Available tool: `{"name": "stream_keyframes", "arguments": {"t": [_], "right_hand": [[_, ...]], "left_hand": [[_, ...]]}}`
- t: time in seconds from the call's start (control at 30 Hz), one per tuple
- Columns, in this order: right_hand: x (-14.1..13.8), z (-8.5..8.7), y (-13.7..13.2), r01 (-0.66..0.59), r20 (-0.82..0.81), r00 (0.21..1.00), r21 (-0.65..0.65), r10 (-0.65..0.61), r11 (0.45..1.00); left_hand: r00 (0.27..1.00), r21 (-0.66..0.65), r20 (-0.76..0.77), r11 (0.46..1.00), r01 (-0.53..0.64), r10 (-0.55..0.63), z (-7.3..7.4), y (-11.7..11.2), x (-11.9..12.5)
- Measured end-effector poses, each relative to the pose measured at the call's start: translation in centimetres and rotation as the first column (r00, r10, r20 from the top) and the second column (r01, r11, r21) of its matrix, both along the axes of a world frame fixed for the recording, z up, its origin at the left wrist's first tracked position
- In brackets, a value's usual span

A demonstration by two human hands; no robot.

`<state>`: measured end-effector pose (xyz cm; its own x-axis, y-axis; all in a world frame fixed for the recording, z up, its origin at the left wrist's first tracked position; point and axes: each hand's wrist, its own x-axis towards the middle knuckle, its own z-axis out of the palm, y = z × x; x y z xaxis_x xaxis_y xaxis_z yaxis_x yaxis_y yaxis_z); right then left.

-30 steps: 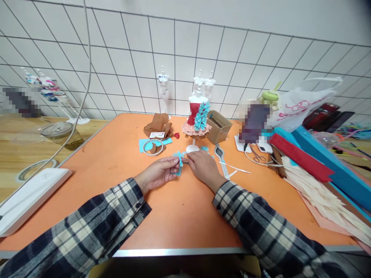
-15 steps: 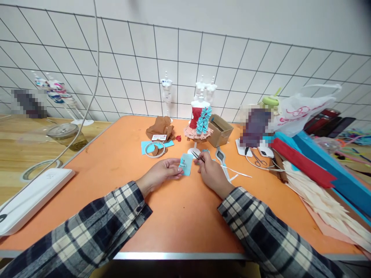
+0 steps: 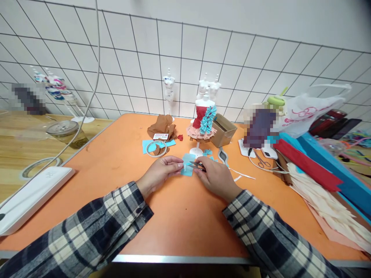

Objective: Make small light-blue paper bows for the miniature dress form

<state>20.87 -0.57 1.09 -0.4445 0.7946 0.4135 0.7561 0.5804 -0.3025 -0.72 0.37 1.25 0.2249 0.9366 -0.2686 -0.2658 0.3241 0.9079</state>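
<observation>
A small piece of light blue crepe paper point(image 3: 189, 171) is pinched by its left edge between the thumb and fingers of my left hand point(image 3: 160, 170). My right hand point(image 3: 217, 177) is closed around dark tweezers point(image 3: 199, 166), whose tips lie over the paper. Just beyond stands a mini dress form point(image 3: 204, 116) in a red bodice with blue ruffles down one side and a pink and brown skirt. Small blue paper scraps point(image 3: 208, 152) lie near its white base. My right fingers partly hide the tweezers.
Left of the dress form are a tape roll point(image 3: 156, 148) and crumpled brown paper point(image 3: 160, 126). A cardboard box point(image 3: 224, 131) stands behind my right hand. Scissors point(image 3: 263, 162), cables and long crepe paper strips point(image 3: 308, 164) cover the right side. A white power bank-like device point(image 3: 37, 199) lies at left.
My right hand has brought the tweezers left and down, from beside the blue paper onto it. My left hand keeps its pinch. The view has shifted slightly.
</observation>
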Motion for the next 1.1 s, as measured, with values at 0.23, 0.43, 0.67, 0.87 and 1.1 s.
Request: {"name": "stream_keyframes", "arguments": {"t": [0.23, 0.43, 0.67, 0.87, 1.1], "right_hand": [[0.2, -0.7, 0.1, -0.062, -0.065, 0.996, 0.074, 0.066, 0.995], [0.3, -0.9, 0.1, -0.059, -0.051, 0.996, 0.133, 0.067, 0.989], [0.7, -0.6, 0.1, -0.096, 0.003, 0.995, 0.181, 0.097, 0.979], [1.3, -0.6, 0.2, -0.099, -0.043, 0.992, 0.258, 0.114, 0.961], [0.7, -0.8, 0.1, -0.093, 0.034, 0.996, 0.248, 0.087, 0.964]], "left_hand": [[1.000, 0.072, -0.004, 0.997, 0.010, -0.010, 0.0, -0.2, 0.0], [0.991, 0.205, -0.130, 0.979, 0.016, 0.011, -0.5, -0.1, 0.2], [0.980, 0.219, -0.195, 0.976, -0.006, 0.050, -0.2, -0.1, 0.3], [0.958, 0.303, -0.236, 0.949, -0.086, 0.163, 0.5, -0.2, 0.3], [0.959, 0.374, -0.248, 0.927, -0.037, 0.138, 0.9, -0.5, 0.4]]}}
